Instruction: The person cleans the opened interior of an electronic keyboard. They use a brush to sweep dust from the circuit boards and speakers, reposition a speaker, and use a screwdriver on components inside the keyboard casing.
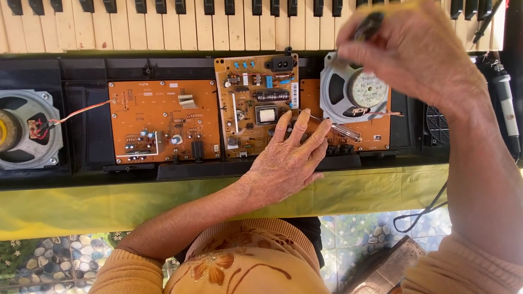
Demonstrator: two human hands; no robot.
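Nearest the wearer, left hand (289, 156) lies flat, fingers spread, grasping nothing, on the orange power-supply board (255, 105) inside the opened keyboard case (86, 135). Beyond and rightward, right hand (417, 56) is clenched round a dark-handled screwdriver (368, 25) above the grey metal speaker (358, 92), well clear of the board; glossy piano keys (160, 6) farthest.

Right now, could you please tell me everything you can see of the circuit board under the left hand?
The middle circuit board is orange-brown and rectangular, lying flat in the opened black keyboard case. It carries a dark cylindrical part, a square transformer, small blue parts and a black socket at its top edge. The left hand rests flat on its lower right corner.
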